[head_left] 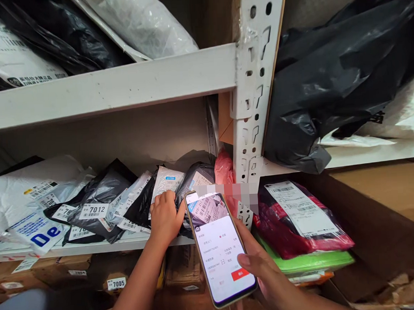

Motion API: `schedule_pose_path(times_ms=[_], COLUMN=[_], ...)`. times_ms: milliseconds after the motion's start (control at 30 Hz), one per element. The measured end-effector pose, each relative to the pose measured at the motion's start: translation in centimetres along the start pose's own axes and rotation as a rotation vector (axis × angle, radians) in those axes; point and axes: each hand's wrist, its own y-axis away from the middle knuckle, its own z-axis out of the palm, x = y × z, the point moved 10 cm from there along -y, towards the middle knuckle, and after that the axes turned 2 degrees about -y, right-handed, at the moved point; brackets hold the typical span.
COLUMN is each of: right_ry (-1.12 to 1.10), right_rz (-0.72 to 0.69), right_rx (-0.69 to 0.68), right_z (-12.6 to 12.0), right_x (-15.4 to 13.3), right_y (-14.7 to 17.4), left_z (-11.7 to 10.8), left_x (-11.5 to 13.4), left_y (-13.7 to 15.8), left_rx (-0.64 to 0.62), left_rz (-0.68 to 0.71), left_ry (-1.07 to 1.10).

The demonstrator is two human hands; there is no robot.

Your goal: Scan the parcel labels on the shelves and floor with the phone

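My right hand (259, 265) holds a smartphone (221, 260) upright in front of the shelf, its thumb over the lit screen. On the screen are a camera picture of a shipping label, lines of text and a red button. My left hand (167, 217) reaches to the row of parcels, fingers curled over a bagged parcel (167, 178) with a white and blue label. The thumb lies along its right side, beside a dark grey parcel (202, 170) with a white label. To the left leans a dark parcel (101, 195) with a tag reading 7012.
A white perforated post (247, 97) and a white crossbeam (109, 88) frame the bay. Cardboard boxes (183, 269) stand below. Right of the post, a maroon parcel (300, 215) lies on a green one (311, 262), under a large black bag (331, 74).
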Motion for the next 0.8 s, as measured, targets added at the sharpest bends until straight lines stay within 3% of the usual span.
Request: schedule_pose_path(times_ms=[367, 800], right_ry=[0.095, 0.091], right_rz=[0.015, -0.017], right_rx=[-0.018, -0.136], right_z=[0.1, 1.7], right_x=[0.2, 1.0], right_y=[0.6, 0.1], left_z=[-0.3, 0.0], left_x=[0.3, 0.3], left_y=[0.1, 0.1], left_rx=[-0.023, -0.049], left_rz=[-0.005, 0.005], left_ry=[-0.03, -0.031])
